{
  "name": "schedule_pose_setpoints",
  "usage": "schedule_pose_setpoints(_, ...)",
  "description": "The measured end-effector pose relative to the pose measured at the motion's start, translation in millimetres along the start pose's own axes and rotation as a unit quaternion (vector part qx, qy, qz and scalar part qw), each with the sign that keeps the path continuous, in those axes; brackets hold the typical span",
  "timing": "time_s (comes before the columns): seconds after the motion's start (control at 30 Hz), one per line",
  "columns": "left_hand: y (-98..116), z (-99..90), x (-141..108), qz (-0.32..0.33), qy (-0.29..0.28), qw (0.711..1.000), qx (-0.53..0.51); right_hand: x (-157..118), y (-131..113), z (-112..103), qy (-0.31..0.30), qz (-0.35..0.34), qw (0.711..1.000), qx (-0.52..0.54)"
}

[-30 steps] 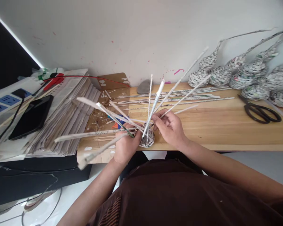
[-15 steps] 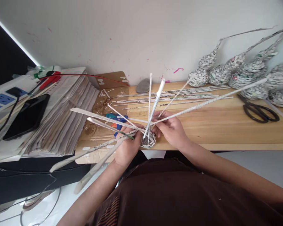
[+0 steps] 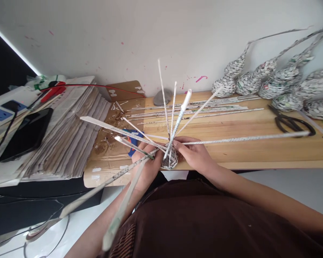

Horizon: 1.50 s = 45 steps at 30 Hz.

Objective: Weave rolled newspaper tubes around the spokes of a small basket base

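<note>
A small cup-shaped piece woven from rolled newspaper sits at the table's front edge, with several long paper tubes fanning out of it. My left hand is closed around its left side, fingers partly hidden behind the tubes. My right hand pinches at the right rim, thumb against one paper tube that runs out to the right, almost level. Other tubes rise toward the wall, and two hang down over my left forearm. The fingertips of my right hand are partly hidden behind the weave.
Loose paper tubes lie behind the work, near a grey stone. Black scissors and several woven gourd shapes are at right. Left are a newspaper stack, a phone and a blue glue-gun-like tool.
The tube at my right hand has swung down from a rising slant to nearly level. Another tube now stands upright toward the wall, and the lower left tubes have tipped further down.
</note>
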<state>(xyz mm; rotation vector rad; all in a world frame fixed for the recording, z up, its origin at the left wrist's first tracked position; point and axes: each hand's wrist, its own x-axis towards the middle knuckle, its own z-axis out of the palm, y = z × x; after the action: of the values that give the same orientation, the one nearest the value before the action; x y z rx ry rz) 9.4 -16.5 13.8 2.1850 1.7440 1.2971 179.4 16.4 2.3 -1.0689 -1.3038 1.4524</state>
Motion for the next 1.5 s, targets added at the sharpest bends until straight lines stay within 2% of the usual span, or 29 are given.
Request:
schedule_pose_setpoints(0.07, 1, 0.5, 0, -0.011, -0.006, 1.0, -0.01, 0, 2, 3, 0.009, -0.006, 1.0, 0.026)
schedule_pose_setpoints(0.23, 1, 0.5, 0, -0.021, 0.018, 1.0, -0.008, -5, 6, 7, 0.025, -0.067, 0.997, -0.001)
schedule_pose_setpoints(0.37, -2, 1.0, 3, 0.02, 0.031, 0.999, 0.001, 1, 9, 8, 0.013, -0.075, 0.997, 0.024)
schedule_pose_setpoints(0.47, -6, 1.9, 6, 0.049, 0.031, 0.998, -0.008, 7, 9, 9, 0.014, -0.093, 0.996, -0.009)
schedule_pose_setpoints(0.6, -9, 2.0, 10, 0.064, 0.005, 0.998, 0.015, 8, 10, 11, 0.037, -0.122, 0.991, -0.037)
schedule_pose_setpoints(0.8, -4, 1.7, 11, 0.02, -0.012, 1.0, -0.001, 4, 18, 11, 0.029, -0.127, 0.989, -0.063)
schedule_pose_setpoints(0.97, -3, 1.5, 12, 0.019, -0.002, 1.0, 0.012, 4, 7, 11, 0.033, -0.111, 0.986, -0.12)
schedule_pose_setpoints(1.17, -2, 4.8, 10, -0.007, -0.011, 1.0, 0.023, 7, 7, 11, 0.038, -0.155, 0.976, -0.148)
schedule_pose_setpoints(1.27, -2, 0.2, 10, -0.044, -0.035, 0.998, -0.016, 7, 14, 9, 0.054, -0.157, 0.974, -0.151)
schedule_pose_setpoints(1.33, -4, -9.5, 10, -0.073, -0.07, 0.992, -0.074, 8, 17, 7, 0.06, -0.142, 0.976, -0.151)
schedule_pose_setpoints(1.4, -9, -23.3, 10, -0.079, -0.129, 0.976, -0.158, 8, 18, 5, 0.058, -0.134, 0.98, -0.138)
schedule_pose_setpoints(1.47, -15, -37.0, 11, -0.078, -0.21, 0.946, -0.233, 9, 17, 5, 0.057, -0.128, 0.983, -0.115)
schedule_pose_setpoints(1.5, -18, -42.2, 11, -0.084, -0.227, 0.936, -0.256, 9, 17, 5, 0.058, -0.124, 0.985, -0.108)
